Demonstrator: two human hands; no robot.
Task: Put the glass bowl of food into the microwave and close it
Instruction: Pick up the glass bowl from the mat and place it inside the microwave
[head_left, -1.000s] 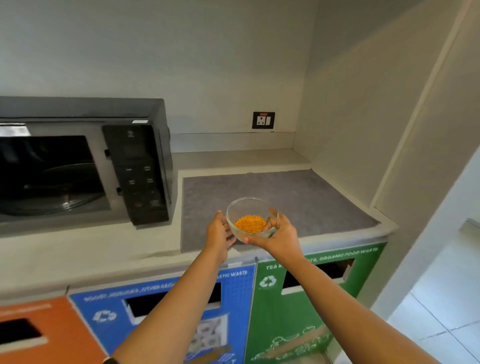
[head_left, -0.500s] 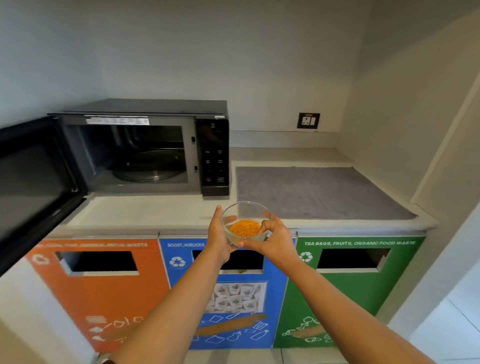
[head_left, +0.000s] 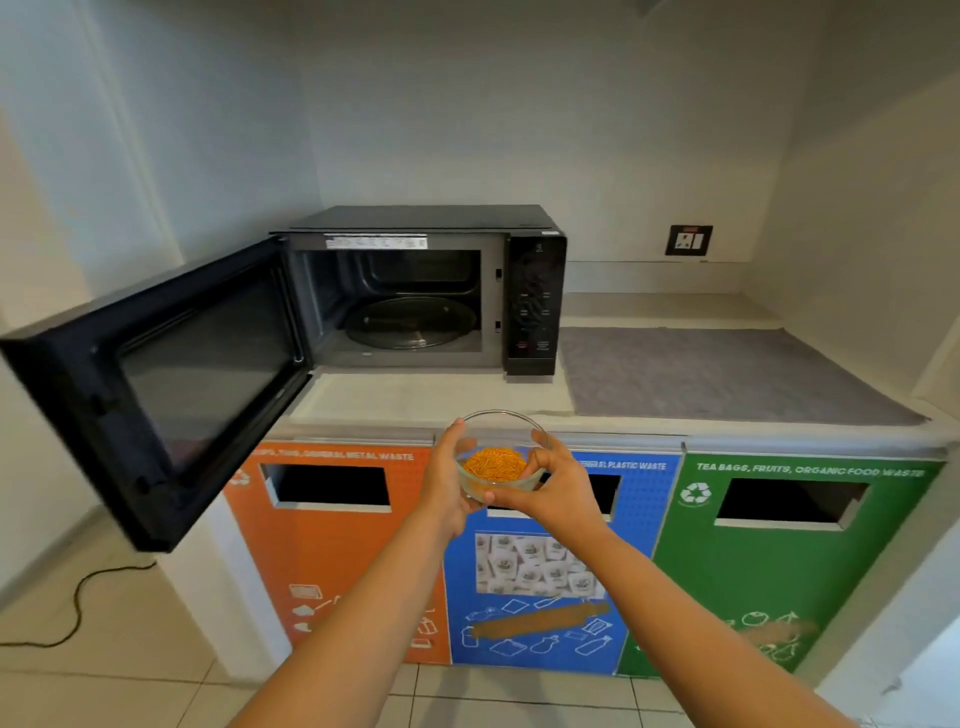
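Observation:
A small glass bowl (head_left: 500, 457) with orange food in it is held in front of the counter's front edge. My left hand (head_left: 445, 480) cups its left side and my right hand (head_left: 558, 486) cups its right side and underside. The black microwave (head_left: 535, 301) stands on the counter, behind and to the left of the bowl. Its door (head_left: 171, 379) is swung wide to the left. Inside, the glass turntable (head_left: 410, 325) lies bare.
A grey mat (head_left: 727, 374) covers the counter to the right of the microwave. Below the counter are orange (head_left: 332, 561), blue (head_left: 639, 519) and green (head_left: 779, 566) waste bin fronts with slots. A wall socket (head_left: 688, 240) is behind. A black cable (head_left: 78, 603) lies on the tiled floor at left.
The view has pulled back from the counter and turned left, so the whole microwave and its wide door show. Both hands still hold the bowl, which is farther from the counter.

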